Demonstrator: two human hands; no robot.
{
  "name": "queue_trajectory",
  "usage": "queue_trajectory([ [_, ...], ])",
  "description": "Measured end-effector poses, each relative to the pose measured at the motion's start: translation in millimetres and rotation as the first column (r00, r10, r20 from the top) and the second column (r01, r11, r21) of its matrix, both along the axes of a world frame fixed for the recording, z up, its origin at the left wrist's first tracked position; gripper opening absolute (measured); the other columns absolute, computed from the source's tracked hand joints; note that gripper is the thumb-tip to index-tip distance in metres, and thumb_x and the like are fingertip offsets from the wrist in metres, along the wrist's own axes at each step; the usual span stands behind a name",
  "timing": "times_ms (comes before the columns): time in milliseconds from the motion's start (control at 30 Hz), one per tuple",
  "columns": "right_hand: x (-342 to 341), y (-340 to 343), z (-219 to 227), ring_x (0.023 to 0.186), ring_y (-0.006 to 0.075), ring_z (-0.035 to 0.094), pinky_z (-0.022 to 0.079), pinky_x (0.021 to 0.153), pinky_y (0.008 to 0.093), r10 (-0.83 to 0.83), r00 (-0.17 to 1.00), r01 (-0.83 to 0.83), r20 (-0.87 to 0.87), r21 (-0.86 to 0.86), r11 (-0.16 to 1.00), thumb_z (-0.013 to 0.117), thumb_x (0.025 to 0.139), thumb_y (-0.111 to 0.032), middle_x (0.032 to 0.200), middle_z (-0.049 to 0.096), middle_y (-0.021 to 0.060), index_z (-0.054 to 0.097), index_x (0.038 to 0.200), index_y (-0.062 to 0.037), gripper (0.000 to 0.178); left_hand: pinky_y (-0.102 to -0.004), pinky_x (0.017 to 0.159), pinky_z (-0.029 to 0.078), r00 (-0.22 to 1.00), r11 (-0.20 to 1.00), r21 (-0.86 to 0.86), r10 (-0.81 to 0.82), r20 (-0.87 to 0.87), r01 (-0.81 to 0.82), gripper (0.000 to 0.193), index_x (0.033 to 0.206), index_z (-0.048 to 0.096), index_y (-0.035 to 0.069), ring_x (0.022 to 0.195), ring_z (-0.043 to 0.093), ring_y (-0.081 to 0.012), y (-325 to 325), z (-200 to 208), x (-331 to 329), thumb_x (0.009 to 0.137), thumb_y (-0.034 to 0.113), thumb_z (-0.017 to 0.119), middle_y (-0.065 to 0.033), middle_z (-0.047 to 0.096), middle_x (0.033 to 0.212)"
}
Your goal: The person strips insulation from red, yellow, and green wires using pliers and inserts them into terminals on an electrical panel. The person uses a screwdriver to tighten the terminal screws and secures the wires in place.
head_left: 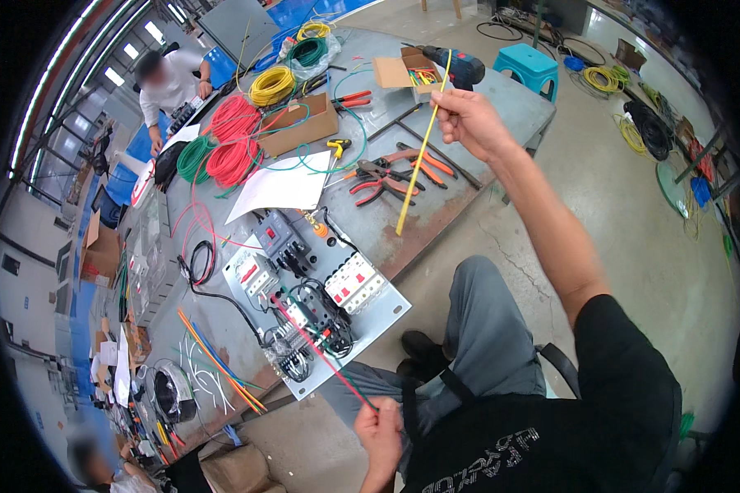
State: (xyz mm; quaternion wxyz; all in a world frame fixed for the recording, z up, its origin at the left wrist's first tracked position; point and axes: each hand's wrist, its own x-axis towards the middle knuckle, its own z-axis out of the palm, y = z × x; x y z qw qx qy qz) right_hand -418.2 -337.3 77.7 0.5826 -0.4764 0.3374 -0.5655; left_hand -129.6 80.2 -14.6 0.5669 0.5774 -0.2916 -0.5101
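Observation:
My right hand (469, 119) is raised above the table's right side, closed on one end of a long, thin yellow sleeve (415, 177) that hangs down at a slant. Low in front of me, my left hand (380, 431) pinches the end of a red wire (325, 353). That wire runs taut up to the metal mounting plate (393, 311) at the table's front edge. On the plate sit a grey circuit breaker (279, 234), a row of white breakers with red switches (355, 283), and bundled black wires (329, 308).
Pliers (382, 181), a yellow-handled tool (339, 146) and a power drill (460, 67) lie on the table beyond the plate. White paper (279, 187), a cardboard box (300, 127) and red wire coils (234, 160) are farther back. A blue stool (528, 66) stands right. Another person works at far left.

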Motion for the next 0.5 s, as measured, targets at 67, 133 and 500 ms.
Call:
queue_trajectory([
  [67, 21, 21, 14, 0.052, 0.0086, 0.058, 0.051, 0.047, 0.0251, 0.161, 0.987, -0.161, -0.003, 0.034, 0.986, 0.066, 0.1, -0.027, 0.067, 0.058, -0.0003, 0.064, 0.09, -0.0042, 0.026, -0.0233, 0.043, 0.03, 0.985, 0.983, 0.081, 0.169, -0.029, -0.167, 0.015, 0.092, 0.056, 0.004, 0.05, 0.04, -0.0065, -11, 10, 0, 0.101, 0.015, 0.063, 0.0007, 0.049, 0.067],
  [133, 44, 56, 11, 0.052, 0.0093, 0.058, 0.05, 0.045, 0.0247, 0.314, 0.948, -0.316, 0.04, 0.063, 0.947, 0.066, 0.101, -0.029, 0.068, 0.058, -0.0005, 0.065, 0.094, -0.003, 0.027, -0.0232, 0.043, 0.025, 0.987, 0.988, -0.035, 0.149, -0.061, -0.152, 0.016, 0.096, 0.06, 0.001, 0.05, 0.035, -0.0041, -40, 43, 0, 0.102, 0.016, 0.061, 0.0038, 0.046, 0.066],
  [500, 98, 173, -5, 0.062, 0.0106, 0.065, 0.053, 0.052, 0.0245, 0.451, 0.887, -0.455, 0.102, 0.021, 0.89, 0.064, 0.102, -0.025, 0.077, 0.064, 0.003, 0.062, 0.095, -0.0037, 0.022, -0.0214, 0.043, 0.024, 0.983, 0.975, -0.131, -0.183, 0.001, 0.181, 0.022, 0.108, 0.068, -0.004, 0.046, 0.035, -0.0029, -61, 53, -17, 0.103, 0.016, 0.061, -0.0084, 0.065, 0.072],
])
